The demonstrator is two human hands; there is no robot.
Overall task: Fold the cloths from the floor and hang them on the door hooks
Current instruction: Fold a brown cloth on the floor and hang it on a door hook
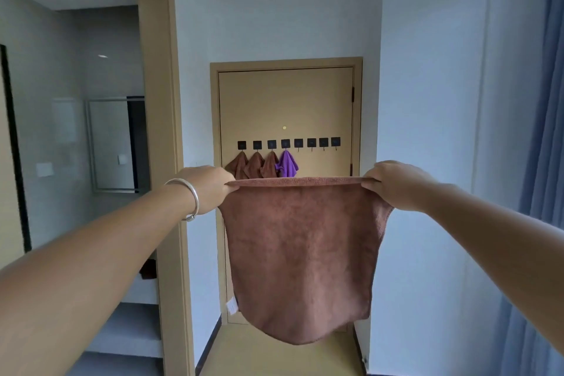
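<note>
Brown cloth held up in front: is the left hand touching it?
Touching. The head view shows the left hand pinching the top left corner of the brown cloth, with the right hand pinching the other corner.

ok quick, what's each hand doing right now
Left hand: pinching the top left corner of the brown cloth.
Right hand: pinching the top right corner of the same cloth, held stretched between them.

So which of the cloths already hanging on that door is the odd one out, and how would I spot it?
Look at the tan door straight ahead, with a row of eight black hooks across it. Cloths hang from the four leftmost hooks. The purple cloth hangs on the fourth hook from the left, the only purple one beside three brown cloths.
</note>
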